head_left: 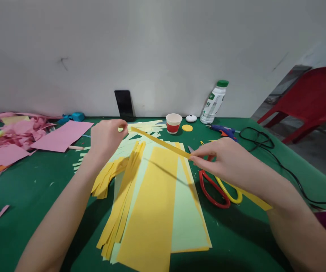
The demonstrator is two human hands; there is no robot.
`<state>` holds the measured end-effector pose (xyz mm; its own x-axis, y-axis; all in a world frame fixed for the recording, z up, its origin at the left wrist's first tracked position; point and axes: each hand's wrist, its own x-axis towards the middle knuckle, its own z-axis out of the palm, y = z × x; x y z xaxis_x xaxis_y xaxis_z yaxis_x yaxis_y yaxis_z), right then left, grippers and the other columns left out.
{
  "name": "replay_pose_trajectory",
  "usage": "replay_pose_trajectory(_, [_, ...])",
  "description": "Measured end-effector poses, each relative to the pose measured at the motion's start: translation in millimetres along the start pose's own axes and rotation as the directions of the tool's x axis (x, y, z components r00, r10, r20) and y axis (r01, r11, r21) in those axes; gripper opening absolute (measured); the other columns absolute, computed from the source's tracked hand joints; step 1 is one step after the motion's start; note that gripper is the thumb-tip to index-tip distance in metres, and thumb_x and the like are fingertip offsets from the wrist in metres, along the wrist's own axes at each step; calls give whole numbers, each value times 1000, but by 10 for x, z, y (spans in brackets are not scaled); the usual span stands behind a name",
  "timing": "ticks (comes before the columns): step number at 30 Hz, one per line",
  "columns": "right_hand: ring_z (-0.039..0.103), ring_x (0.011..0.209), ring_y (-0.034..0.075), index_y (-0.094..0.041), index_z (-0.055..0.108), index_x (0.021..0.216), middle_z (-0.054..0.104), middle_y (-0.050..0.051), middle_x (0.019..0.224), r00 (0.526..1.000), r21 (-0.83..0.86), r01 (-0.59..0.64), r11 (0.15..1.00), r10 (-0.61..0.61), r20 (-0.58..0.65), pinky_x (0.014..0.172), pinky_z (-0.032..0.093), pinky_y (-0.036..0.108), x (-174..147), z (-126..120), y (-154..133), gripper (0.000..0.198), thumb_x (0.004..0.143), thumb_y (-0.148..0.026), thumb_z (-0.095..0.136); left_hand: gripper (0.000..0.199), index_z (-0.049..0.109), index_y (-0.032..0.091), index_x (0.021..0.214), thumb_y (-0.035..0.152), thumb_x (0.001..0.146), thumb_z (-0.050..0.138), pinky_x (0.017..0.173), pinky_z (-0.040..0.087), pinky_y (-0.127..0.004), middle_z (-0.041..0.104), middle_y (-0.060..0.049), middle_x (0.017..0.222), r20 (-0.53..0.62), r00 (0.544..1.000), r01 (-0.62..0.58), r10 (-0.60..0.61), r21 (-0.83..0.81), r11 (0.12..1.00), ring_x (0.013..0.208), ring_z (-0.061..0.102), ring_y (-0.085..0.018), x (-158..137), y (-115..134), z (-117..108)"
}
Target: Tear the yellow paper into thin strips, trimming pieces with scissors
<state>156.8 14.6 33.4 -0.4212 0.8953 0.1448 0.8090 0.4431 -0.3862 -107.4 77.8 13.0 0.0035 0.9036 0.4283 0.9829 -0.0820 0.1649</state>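
Note:
My right hand (216, 155) pinches the near end of a narrow yellow paper strip (160, 142) between thumb and fingertips. The strip slants up to the left, over the stacked sheets. Close to its far end is my left hand (108, 138), fingers closed; a small pale yellow bit shows by the fingertips, and I cannot make out what they hold. Below lie a wide yellow paper sheet (151, 204), a pale green sheet (189, 223) and a bundle of cut yellow strips (123, 204). Red-and-yellow-handled scissors (215, 192) rest under my right hand, partly hidden.
At the back stand a phone (124, 105), a paper cup (173, 124) and a leaning bottle (214, 102). A blue glue gun (223, 130) with black cable (287, 172) lies right. Pink paper (63, 136) piles up left. A red chair (312, 98) stands beyond the green table (52, 211).

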Motion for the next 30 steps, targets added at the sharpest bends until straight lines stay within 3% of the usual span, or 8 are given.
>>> replay_pose_trajectory(6, [32,50,7,-16,68,76,44,-3,56,982,529,-152,835,65,180,47,23,24,233,146,-21,24,77,-35,53,23,68,15,80,22,77,46,52,40,-27,69,-11,80,377,921,-2,98,-248,969,66,62,-21,-192,83,84])
replay_pose_trajectory(9, [32,51,7,-14,67,82,38,-5,55,969,675,-176,717,7,246,48,27,22,395,424,6,25,77,-35,54,26,64,25,100,34,78,53,52,44,-20,69,-1,87,612,694,13,379,-537,844,59,61,-10,-547,325,161])
replay_pose_trajectory(10, [31,50,6,-13,67,82,36,-6,54,963,689,-187,700,-6,268,48,28,22,441,530,22,26,77,-35,54,34,59,22,109,36,78,55,52,44,-21,68,-5,94,677,540,243,501,-695,677,60,60,-10,-667,399,201])
replay_pose_trajectory(12, [31,49,6,-12,67,88,32,-7,53,955,704,-208,680,-16,298,46,29,21,512,736,55,29,80,-36,52,30,62,15,96,37,76,60,53,42,-22,66,-9,97,691,423,638,585,-686,349,61,57,-10,-867,510,302])
replay_pose_trajectory(17, [53,63,9,-12,59,101,58,2,78,930,651,-251,716,-9,368,57,46,25,575,1091,115,31,87,-36,46,37,60,12,96,44,82,47,45,31,-23,53,1,51,705,456,768,542,-620,161,39,37,-6,-1082,592,553])
replay_pose_trajectory(21, [59,83,15,-14,54,108,59,6,101,927,536,-238,810,25,374,71,50,34,528,1116,147,31,87,-36,48,28,61,12,88,37,76,59,45,27,-23,48,4,46,706,481,793,520,-603,85,39,35,-5,-1112,569,631])
replay_pose_trajectory(26, [57,80,19,-12,50,116,61,9,86,967,234,-231,944,197,159,71,45,34,155,832,317,38,88,-35,39,21,61,12,85,31,76,63,45,27,-22,50,4,47,702,490,797,517,-601,61,39,37,-5,-1132,546,658])
replay_pose_trajectory(30, [50,99,33,-8,48,119,54,21,107,943,-51,-331,942,332,30,75,41,45,-354,699,559,40,83,-24,40,16,60,11,74,27,77,63,48,32,-21,49,4,44,702,494,794,513,-604,63,40,41,-5,-1137,556,660])
